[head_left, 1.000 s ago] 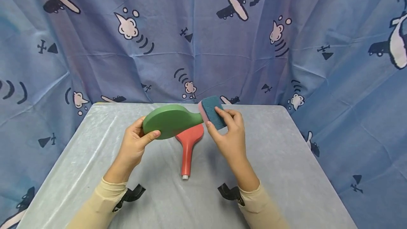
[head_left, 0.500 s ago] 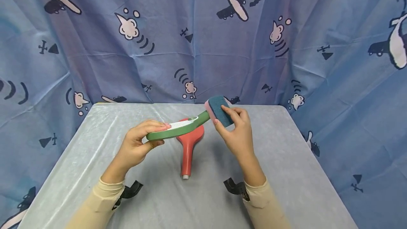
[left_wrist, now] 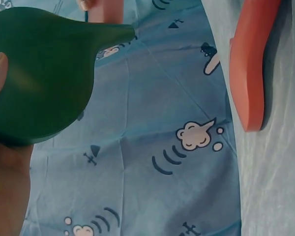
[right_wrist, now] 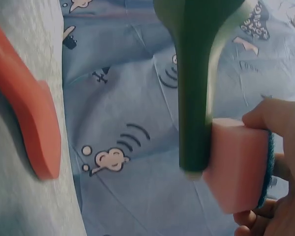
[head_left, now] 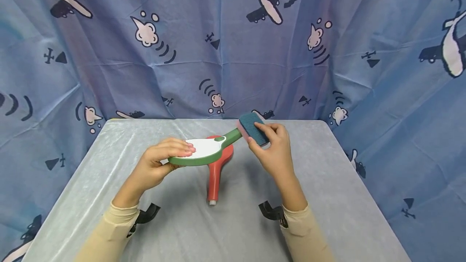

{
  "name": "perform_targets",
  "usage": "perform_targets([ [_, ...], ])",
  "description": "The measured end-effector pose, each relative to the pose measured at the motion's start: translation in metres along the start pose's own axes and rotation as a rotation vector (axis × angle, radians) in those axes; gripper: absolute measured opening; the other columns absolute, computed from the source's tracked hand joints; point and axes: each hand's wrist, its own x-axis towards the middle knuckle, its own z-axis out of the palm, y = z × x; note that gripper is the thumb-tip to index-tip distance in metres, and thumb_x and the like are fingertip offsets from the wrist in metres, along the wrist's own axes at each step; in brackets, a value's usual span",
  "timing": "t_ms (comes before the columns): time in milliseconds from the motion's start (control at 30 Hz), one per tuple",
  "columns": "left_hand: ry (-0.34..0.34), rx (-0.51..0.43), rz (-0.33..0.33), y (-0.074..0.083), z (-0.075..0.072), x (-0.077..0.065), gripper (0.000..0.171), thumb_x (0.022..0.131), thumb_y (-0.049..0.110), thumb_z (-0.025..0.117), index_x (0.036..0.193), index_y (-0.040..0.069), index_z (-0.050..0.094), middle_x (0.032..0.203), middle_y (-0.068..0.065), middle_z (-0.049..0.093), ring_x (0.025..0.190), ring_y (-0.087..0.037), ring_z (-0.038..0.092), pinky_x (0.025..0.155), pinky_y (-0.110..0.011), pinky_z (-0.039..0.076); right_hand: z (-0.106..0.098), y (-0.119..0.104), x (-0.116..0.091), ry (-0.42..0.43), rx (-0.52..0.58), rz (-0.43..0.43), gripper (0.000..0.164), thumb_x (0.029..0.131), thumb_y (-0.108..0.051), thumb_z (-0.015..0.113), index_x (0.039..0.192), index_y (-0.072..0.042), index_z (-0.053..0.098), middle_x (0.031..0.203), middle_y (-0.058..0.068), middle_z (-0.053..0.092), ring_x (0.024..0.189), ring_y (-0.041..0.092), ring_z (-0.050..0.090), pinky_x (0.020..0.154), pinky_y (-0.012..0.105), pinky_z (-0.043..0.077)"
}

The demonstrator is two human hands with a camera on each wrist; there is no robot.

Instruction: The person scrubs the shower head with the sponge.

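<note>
Left grip (head_left: 155, 165) pinches a round green-and-white plastic-looking paddle (head_left: 206, 148); right grip (head_left: 274, 150), at its handle (head_left: 232, 136), pinches a pink-and-teal foam block (head_left: 252, 126). Hard rubbing might twist the paddle loose.

Looks like smooth plastic with a soft sheen on the green paddle (left_wrist: 49, 73) and the red paddle (head_left: 215, 177). Shows matt pink foam on the sponge (right_wrist: 236, 162), faced with a rough teal scouring layer (head_left: 251, 125). Appears as crinkled, faintly shiny cloth on the worktop (head_left: 313, 169), creased cloth on the curtain (head_left: 240, 76).
</note>
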Motion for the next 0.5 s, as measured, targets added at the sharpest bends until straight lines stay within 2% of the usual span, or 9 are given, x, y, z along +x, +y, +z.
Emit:
perform_targets([
  [167,-0.034,-0.013,0.038,-0.003,-0.003,0.000,0.039,0.079,-0.016,0.074,0.116,-0.002,0.074,0.121,-0.017,0.072,0.119,-0.027,0.064,0.107,-0.035,0.048,0.002,-0.016,-0.005,-0.109,0.084,-0.108,0.045,0.086,-0.030,0.081,0.129,-0.018,0.072,0.124,0.012,0.056,0.114,0.027,0.051,0.092,0.043,0.048],
  [233,-0.042,-0.019,0.048,-0.004,-0.004,0.000,0.038,0.080,-0.015,0.073,0.115,-0.002,0.074,0.120,-0.017,0.072,0.120,-0.027,0.064,0.107,-0.035,0.048,0.001,-0.018,-0.005,-0.152,0.112,-0.112,0.046,0.087,-0.031,0.081,0.130,-0.020,0.072,0.124,0.010,0.055,0.114,0.025,0.052,0.092,0.043,0.049],
  [300,-0.051,-0.029,0.050,-0.004,-0.005,-0.001,0.039,0.079,-0.016,0.073,0.115,-0.002,0.074,0.120,-0.016,0.073,0.120,-0.027,0.064,0.107,-0.035,0.048,0.000,-0.015,-0.004,-0.133,0.073,-0.089,0.046,0.087,-0.032,0.081,0.130,-0.020,0.072,0.124,0.011,0.056,0.114,0.027,0.052,0.093,0.045,0.048],
  [433,-0.070,-0.061,0.048,-0.004,-0.006,-0.001,0.046,0.074,-0.021,0.072,0.115,-0.001,0.075,0.119,-0.012,0.074,0.119,-0.028,0.064,0.107,-0.035,0.048,0.000,-0.004,-0.001,-0.018,-0.055,-0.013,0.044,0.087,-0.030,0.080,0.128,-0.017,0.073,0.121,0.014,0.057,0.111,0.032,0.052,0.094,0.050,0.043],
  [500,-0.076,-0.075,0.041,-0.003,-0.006,-0.001,0.048,0.072,-0.024,0.070,0.115,-0.001,0.075,0.119,-0.011,0.074,0.119,-0.028,0.064,0.107,-0.035,0.048,0.001,-0.003,-0.001,0.006,-0.077,-0.013,0.044,0.087,-0.029,0.079,0.128,-0.015,0.073,0.119,0.016,0.057,0.110,0.033,0.052,0.094,0.051,0.042],
])
